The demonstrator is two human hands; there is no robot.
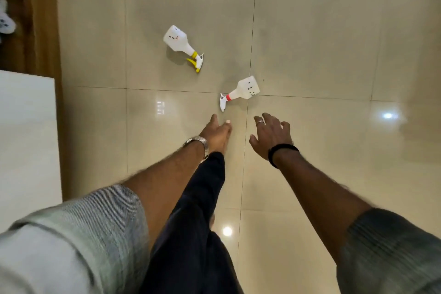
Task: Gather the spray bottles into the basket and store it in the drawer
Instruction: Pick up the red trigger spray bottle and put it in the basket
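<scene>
Glossy tiled floor [310, 31], head view: two white spray bottles lie on their sides, well apart — yellow-trigger bottle [180, 44] farther off, red-collar bottle [242, 92] just ahead of the hands. Left hand [216, 132] and right hand [270, 136] both reach toward the nearer one, fingers [268, 118] loosely spread, empty, not touching it. No basket or drawer in frame, so judging by that, gathering hasn't started: both bottles, basket loading and storing all remain.

Glossy beige tiled floor [310, 43]. Two white spray bottles lie on their sides, apart: yellow-trigger bottle [177, 42] farther; red-collar bottle [245, 89] nearer, at a grout-line crossing.
</scene>
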